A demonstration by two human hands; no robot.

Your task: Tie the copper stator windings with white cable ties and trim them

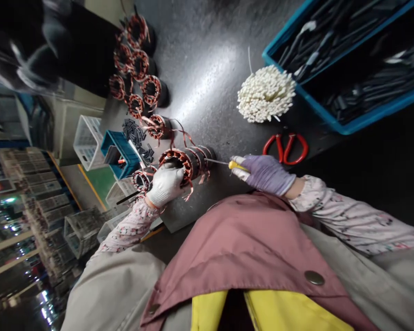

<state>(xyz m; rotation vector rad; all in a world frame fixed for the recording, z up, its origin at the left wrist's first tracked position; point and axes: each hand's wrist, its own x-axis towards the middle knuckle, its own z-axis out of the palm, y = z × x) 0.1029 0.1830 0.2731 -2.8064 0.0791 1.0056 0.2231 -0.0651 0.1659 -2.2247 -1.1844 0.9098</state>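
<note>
A motor stator (193,162) with copper windings lies on its side on the dark table (207,69). My left hand (165,184), in a white glove, is closed around its near end. My right hand (264,172), in a purple glove, grips a yellow-handled tool (235,165) whose thin metal tip reaches the stator's right end. Loose copper leads hang off the stator.
Several more wound stators (138,69) stand in a row at the far left of the table. A bundle of white ties (265,94), red-handled scissors (285,148), a blue bin (348,59) of dark parts, and small black sleeves (136,135) lie nearby. Crates sit beyond the table's left edge.
</note>
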